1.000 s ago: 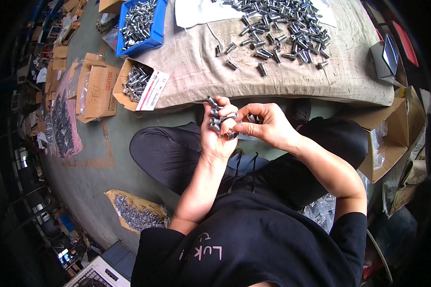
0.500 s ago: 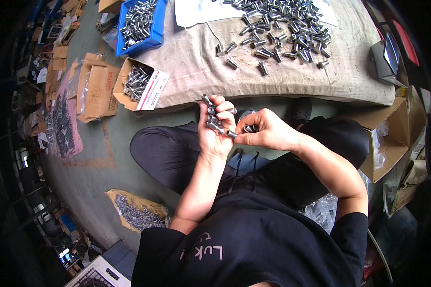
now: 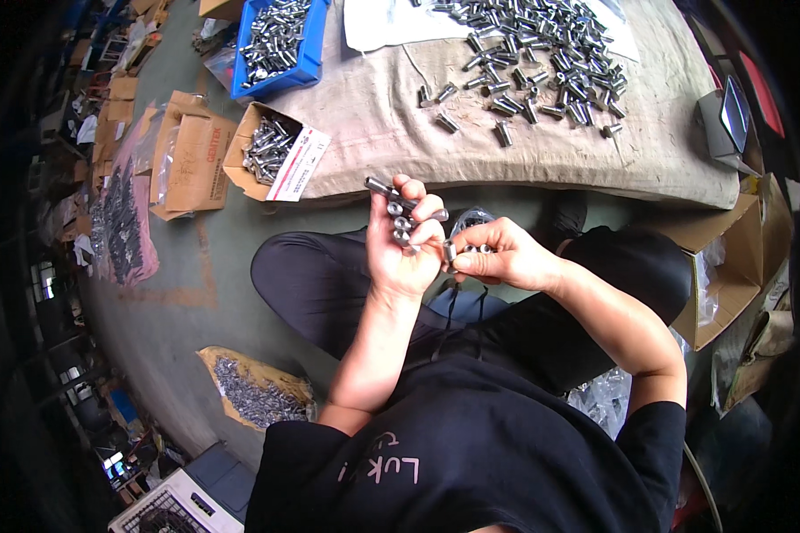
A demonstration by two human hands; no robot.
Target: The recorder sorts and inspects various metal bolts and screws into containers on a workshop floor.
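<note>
You sit cross-legged on a smooth grey-green floor, facing a coarse, tan burlap cloth spread flat ahead of you, its near edge curving past your knees. On the far part of that cloth lies a loose heap of bolts, short shiny steel cylinders with darker heads, a few strays nearer you. To your left of the cloth stands a blue plastic bin, rectangular and hard-walled, filled with the same bright metal pieces. Just beside the cloth's near left corner an open brown cardboard box holds more of them, its white printed flap folded out onto the cloth. On the floor by your left knee a crumpled brown bag lies open with small dull grey fasteners spilling inside. At your right a taller carton stands with clear, wrinkled plastic in it. Your left hand is raised above your lap, its grip pressed together around a bundle of several steel bolts held side by side, round ends toward you, one sticking out to the left. Your right hand is touching the left one, thumb and forefinger pinching a single bolt right against the bundle.
</note>
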